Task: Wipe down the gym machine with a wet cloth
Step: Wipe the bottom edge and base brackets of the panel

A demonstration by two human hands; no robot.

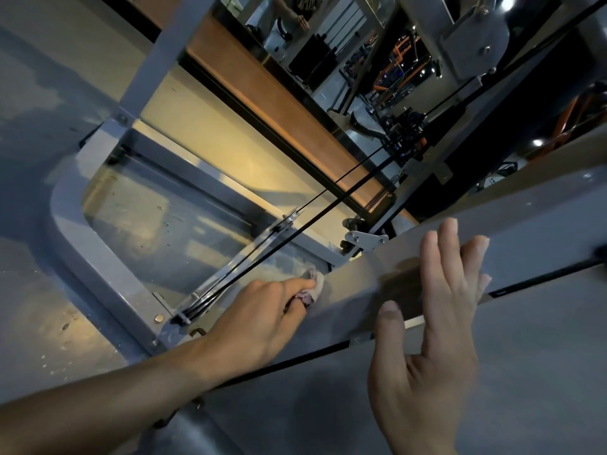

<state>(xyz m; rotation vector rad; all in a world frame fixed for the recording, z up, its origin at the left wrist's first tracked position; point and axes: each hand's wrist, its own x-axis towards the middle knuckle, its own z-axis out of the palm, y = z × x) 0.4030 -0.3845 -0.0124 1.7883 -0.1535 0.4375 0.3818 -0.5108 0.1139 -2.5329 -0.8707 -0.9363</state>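
I am leaning over a grey gym machine (pixel 542 208), looking down along its frame. My left hand (pixel 262 320) reaches in from the near left, fingers curled tight around a small bunched cloth (pixel 312 284), pressing it against the near edge of a slanted grey beam (pixel 361 284). My right hand (pixel 433 339) lies open, fingers straight and spread, flat on the same beam to the right, steadying me and holding nothing. Black cables (pixel 279 254) run just left of the cloth, over a pulley (pixel 289 218). To wipe well here, I should probably keep firm pressure, follow the beam's edge in long strokes, and keep my knuckles away from the cables.
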